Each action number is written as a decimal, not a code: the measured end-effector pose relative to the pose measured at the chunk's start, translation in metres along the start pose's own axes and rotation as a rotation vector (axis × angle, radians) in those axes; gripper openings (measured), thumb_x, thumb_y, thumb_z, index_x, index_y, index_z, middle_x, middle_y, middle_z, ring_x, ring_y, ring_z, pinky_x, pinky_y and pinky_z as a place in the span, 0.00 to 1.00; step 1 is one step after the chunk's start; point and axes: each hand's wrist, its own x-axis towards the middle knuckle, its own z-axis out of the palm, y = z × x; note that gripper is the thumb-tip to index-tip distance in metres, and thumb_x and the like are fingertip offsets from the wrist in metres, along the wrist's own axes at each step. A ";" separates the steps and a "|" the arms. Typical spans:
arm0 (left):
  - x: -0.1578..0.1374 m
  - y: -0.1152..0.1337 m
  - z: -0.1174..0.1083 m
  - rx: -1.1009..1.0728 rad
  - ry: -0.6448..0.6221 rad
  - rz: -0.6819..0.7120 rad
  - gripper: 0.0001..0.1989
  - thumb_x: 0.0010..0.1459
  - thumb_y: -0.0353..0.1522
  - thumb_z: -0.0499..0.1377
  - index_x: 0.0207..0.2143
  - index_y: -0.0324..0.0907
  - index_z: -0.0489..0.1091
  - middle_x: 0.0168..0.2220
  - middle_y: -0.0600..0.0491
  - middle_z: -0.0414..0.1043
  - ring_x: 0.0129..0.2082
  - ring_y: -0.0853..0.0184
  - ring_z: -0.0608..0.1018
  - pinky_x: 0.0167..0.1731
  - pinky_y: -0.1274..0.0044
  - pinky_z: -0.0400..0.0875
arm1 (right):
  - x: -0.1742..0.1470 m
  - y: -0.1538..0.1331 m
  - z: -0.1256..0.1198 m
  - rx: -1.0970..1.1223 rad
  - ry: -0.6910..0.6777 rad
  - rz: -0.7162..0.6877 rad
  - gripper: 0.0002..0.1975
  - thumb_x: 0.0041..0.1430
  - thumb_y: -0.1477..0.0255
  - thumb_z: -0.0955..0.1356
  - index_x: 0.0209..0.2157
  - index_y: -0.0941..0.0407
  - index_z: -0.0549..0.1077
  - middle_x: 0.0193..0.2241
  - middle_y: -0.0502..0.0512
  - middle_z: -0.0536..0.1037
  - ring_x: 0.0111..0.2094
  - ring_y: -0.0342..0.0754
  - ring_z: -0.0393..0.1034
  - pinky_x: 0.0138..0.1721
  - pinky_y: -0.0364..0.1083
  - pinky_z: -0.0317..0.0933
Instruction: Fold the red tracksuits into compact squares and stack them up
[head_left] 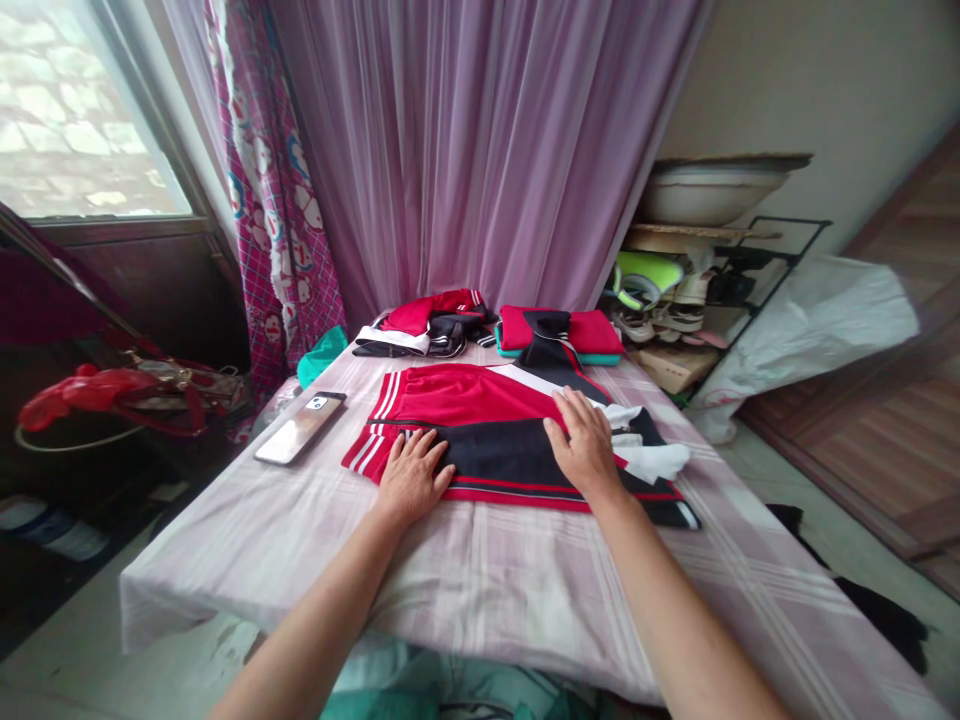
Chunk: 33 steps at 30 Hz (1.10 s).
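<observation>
Plainly, from where I watch, both hands are released and flattened, clasping nothing. The left hand [411, 475] has its fingers spread on the near left part of a jacket [499, 455], just beside the striped band [364, 458]; the right hand [583, 442] lies palm down farther right, thumb apart from the fingers, over dark and red cloth. That jacket is laid out on the counter [480, 590], right under both hands, its long axis running left to right across my view. The red band with white stripes points left, and the end with white cloth [652, 462] points right. A phone [300, 428] lies apart from it on the left, its far end slanting right. One dark sleeve [550, 350] reaches away from me onto a folded stack [594, 331]. Near that stack, to its left, sits a loose pile of clothes [427, 325]. Behind both hangs a purple curtain [480, 150].
</observation>
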 end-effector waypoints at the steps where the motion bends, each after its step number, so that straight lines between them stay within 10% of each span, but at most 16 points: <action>1: 0.000 0.000 -0.001 0.002 -0.007 -0.001 0.22 0.64 0.43 0.54 0.56 0.47 0.72 0.62 0.46 0.68 0.64 0.51 0.66 0.64 0.52 0.55 | -0.001 -0.005 0.005 -0.023 -0.062 0.017 0.27 0.68 0.62 0.57 0.65 0.54 0.64 0.66 0.62 0.62 0.68 0.59 0.51 0.65 0.63 0.46; 7: -0.001 0.004 -0.005 -0.001 -0.036 -0.026 0.22 0.65 0.44 0.53 0.57 0.47 0.72 0.63 0.47 0.67 0.66 0.52 0.64 0.66 0.53 0.54 | -0.020 -0.014 0.024 -0.172 -0.515 0.082 0.25 0.69 0.62 0.58 0.63 0.50 0.66 0.67 0.59 0.62 0.67 0.56 0.53 0.64 0.63 0.47; 33: -0.004 -0.003 -0.004 -0.058 0.011 -0.077 0.21 0.67 0.41 0.51 0.57 0.43 0.71 0.61 0.46 0.70 0.64 0.56 0.67 0.66 0.59 0.56 | -0.030 0.008 0.039 -0.070 -0.261 -0.001 0.19 0.66 0.66 0.62 0.53 0.54 0.77 0.58 0.60 0.74 0.61 0.56 0.65 0.60 0.57 0.58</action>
